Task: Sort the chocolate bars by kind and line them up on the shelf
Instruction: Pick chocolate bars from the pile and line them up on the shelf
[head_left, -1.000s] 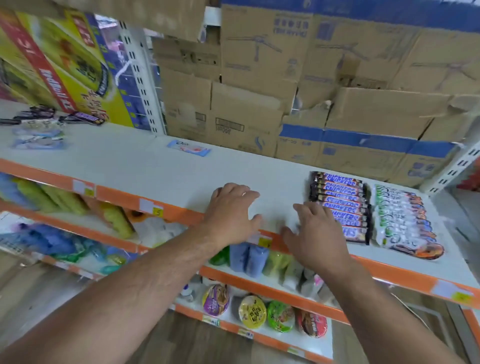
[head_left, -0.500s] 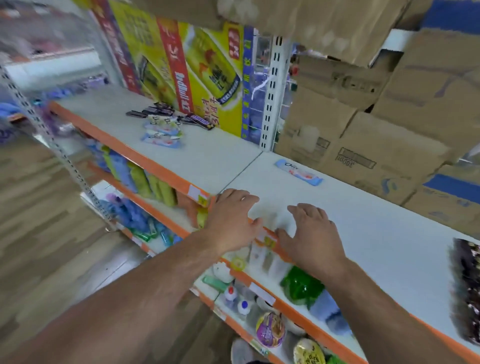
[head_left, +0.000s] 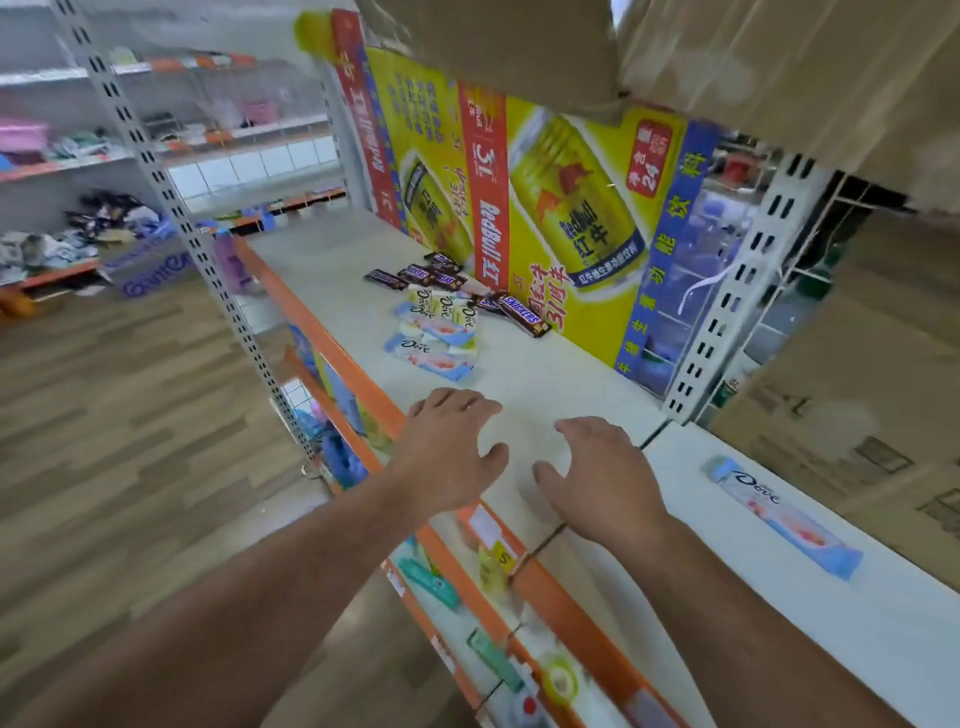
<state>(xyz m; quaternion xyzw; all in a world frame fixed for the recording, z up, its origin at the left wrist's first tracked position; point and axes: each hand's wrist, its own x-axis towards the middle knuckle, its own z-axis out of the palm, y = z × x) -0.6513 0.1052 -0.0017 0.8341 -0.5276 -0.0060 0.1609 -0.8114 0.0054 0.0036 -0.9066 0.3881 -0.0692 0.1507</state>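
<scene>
On the white, orange-edged shop shelf (head_left: 524, 374), a person's bare left hand (head_left: 447, 457) and right hand (head_left: 602, 478) hover side by side with fingers spread, both empty, well short of the stock still to be sorted. Further along the board lies a loose heap of pale blue-and-white Dove chocolate bars in glossy wrappers (head_left: 434, 332), and just beyond it, against a yellow-and-red drinks poster (head_left: 545, 208), a scatter of dark brown Snickers bars (head_left: 522, 314), some overlapping. One more blue-and-white Dove bar (head_left: 784, 517) lies alone on the next shelf section to the right, near the right hand.

The bars look light, flat and fairly stiff, though their slick film wrappers would likely slide on one another and the chocolate could snap if bent; a pinch across the long edges at mid-length seems safest, or several gathered flat at once.

Against the frame half a second earlier, the view has swung further left and the heap sits nearer and larger, while the hands keep the same spread, empty pose.
</scene>
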